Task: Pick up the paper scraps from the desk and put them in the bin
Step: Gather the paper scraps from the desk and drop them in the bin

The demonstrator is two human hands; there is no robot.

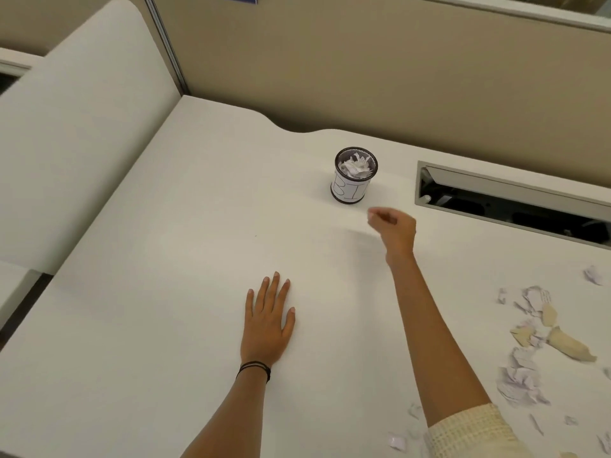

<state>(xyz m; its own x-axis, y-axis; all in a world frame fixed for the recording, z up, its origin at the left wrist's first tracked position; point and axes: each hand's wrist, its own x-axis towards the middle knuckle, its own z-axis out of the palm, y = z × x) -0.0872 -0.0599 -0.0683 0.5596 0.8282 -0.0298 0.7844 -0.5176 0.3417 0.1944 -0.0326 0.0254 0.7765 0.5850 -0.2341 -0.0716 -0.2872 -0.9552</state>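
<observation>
Fingers pinched together, seemingly on a small scrap, the right hand (395, 231) is nearing the mesh bin (354, 175); crumpled paper scraps (519, 381) likely crush easily, pinchable anywhere.

table (165, 292) showing plain white. bin (353, 180) showing black mesh, white label with dark lettering. paper scraps (519, 381) showing white, some tan. sleeve (472, 431) showing cream grid weave. wristband (254, 368) showing black.
</observation>
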